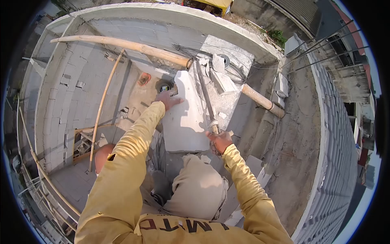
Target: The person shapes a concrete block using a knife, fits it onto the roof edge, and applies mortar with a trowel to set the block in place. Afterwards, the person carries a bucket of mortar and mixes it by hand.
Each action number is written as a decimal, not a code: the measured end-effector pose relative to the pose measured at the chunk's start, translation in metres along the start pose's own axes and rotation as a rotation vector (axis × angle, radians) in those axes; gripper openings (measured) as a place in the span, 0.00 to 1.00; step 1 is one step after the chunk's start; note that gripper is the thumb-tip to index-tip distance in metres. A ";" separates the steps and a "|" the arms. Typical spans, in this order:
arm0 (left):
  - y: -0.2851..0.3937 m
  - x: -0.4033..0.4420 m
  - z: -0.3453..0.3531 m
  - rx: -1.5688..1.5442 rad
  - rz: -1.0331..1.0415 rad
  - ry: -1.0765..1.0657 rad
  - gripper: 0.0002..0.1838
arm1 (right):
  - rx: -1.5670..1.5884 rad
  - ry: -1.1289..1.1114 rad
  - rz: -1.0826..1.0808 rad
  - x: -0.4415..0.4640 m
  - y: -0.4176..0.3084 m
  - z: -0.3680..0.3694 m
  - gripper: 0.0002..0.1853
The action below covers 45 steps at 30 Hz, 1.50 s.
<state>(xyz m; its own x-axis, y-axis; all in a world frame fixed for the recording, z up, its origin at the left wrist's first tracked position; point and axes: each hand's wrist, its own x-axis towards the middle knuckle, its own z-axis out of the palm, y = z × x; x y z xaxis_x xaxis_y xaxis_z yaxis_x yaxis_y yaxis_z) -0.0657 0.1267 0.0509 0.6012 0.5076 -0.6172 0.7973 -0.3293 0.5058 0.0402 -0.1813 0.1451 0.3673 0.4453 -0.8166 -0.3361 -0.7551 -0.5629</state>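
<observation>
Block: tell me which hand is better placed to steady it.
Likely the left hand: it lies at the edge of the block, fingers reaching onto its top face. The right hand is closed around the handle of the long tool.

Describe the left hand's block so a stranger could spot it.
Find the thick bamboo pole. Just below its middle in the picture, the left hand touches a long pale block, far larger than the broken chunks to its right.
</observation>
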 end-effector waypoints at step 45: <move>0.000 0.007 0.000 0.027 0.077 0.038 0.43 | -0.192 0.046 -0.267 -0.019 0.012 -0.017 0.24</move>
<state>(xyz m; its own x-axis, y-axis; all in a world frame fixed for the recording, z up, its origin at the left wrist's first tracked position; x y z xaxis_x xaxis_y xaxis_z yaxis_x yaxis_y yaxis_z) -0.0613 0.1308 0.0465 0.6587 0.5096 -0.5535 0.7503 -0.3895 0.5342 0.0440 -0.2075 0.1564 0.4605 0.6212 -0.6340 -0.0541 -0.6933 -0.7186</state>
